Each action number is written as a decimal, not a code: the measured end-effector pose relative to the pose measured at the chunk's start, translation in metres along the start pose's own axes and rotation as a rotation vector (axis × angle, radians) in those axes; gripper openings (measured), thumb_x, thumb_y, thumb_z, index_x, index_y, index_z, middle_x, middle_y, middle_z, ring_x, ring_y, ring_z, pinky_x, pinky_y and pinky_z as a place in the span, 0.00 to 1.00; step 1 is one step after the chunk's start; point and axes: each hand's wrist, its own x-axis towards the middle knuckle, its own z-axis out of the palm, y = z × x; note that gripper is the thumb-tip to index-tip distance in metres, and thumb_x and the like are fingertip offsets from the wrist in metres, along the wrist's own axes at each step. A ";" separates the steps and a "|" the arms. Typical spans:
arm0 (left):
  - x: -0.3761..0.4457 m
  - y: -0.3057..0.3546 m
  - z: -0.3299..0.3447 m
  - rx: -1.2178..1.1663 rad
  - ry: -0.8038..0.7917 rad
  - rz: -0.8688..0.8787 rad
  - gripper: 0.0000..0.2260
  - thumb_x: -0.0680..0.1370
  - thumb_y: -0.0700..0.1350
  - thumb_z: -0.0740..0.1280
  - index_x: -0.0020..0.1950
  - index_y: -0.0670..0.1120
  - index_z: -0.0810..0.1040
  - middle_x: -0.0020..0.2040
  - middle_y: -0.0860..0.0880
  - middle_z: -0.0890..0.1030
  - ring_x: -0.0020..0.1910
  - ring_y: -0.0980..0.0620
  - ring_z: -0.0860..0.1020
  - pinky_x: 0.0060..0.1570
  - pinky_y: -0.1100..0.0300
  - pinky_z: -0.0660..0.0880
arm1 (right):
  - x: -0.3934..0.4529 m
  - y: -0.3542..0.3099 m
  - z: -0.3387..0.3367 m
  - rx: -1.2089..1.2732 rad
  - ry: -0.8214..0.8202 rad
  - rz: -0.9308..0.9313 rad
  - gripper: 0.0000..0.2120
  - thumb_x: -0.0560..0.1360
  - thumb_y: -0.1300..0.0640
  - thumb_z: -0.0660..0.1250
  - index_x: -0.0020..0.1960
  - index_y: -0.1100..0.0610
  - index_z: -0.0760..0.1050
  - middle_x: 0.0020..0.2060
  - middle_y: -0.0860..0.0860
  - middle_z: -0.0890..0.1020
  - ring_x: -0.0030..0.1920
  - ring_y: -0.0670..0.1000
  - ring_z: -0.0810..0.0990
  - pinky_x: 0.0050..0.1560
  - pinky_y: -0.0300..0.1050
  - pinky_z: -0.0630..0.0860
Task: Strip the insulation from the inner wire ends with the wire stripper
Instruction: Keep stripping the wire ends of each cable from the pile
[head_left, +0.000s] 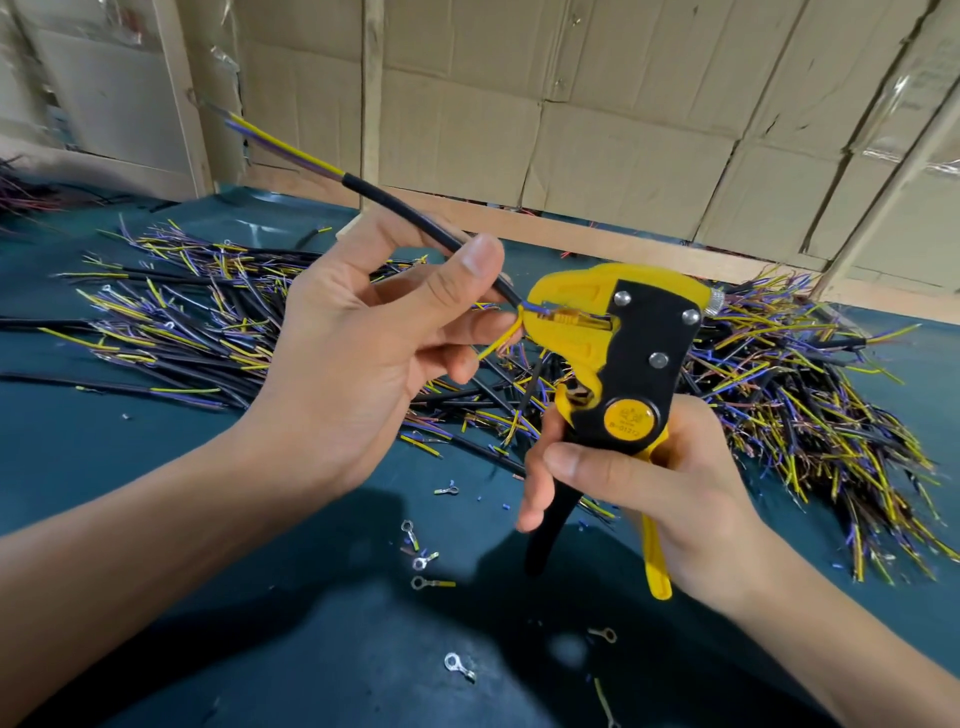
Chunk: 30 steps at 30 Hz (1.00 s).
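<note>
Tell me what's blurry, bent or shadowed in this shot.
Head view: the far end of the black sheathed cable smears with motion blur; wide-angle distortion bows the cardboard wall; dark shadows pool on the teal table mat under both arms; the yellow and black wire stripper looks sharp.

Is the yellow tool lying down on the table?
No, the right hand grips the handles of the yellow and black wire stripper and holds it up above the table.
</note>
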 end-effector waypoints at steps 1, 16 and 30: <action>0.000 0.000 -0.001 0.010 0.007 0.005 0.05 0.72 0.46 0.74 0.46 0.50 0.80 0.39 0.44 0.83 0.35 0.47 0.83 0.28 0.61 0.70 | 0.000 0.001 -0.001 -0.003 -0.005 0.005 0.03 0.74 0.66 0.68 0.43 0.66 0.76 0.32 0.63 0.82 0.34 0.61 0.81 0.44 0.45 0.76; 0.004 -0.004 0.001 -0.078 0.070 -0.108 0.04 0.73 0.45 0.71 0.39 0.48 0.82 0.38 0.48 0.84 0.39 0.51 0.84 0.32 0.64 0.72 | 0.005 0.005 0.002 0.313 0.112 0.053 0.05 0.74 0.60 0.66 0.45 0.62 0.80 0.35 0.62 0.81 0.37 0.64 0.81 0.44 0.71 0.76; -0.007 -0.022 0.010 -0.146 -0.078 -0.226 0.14 0.74 0.41 0.68 0.57 0.39 0.71 0.41 0.44 0.83 0.38 0.46 0.79 0.36 0.54 0.72 | 0.008 -0.006 0.011 0.373 0.269 0.004 0.07 0.70 0.67 0.75 0.48 0.60 0.82 0.41 0.62 0.84 0.35 0.59 0.84 0.42 0.57 0.82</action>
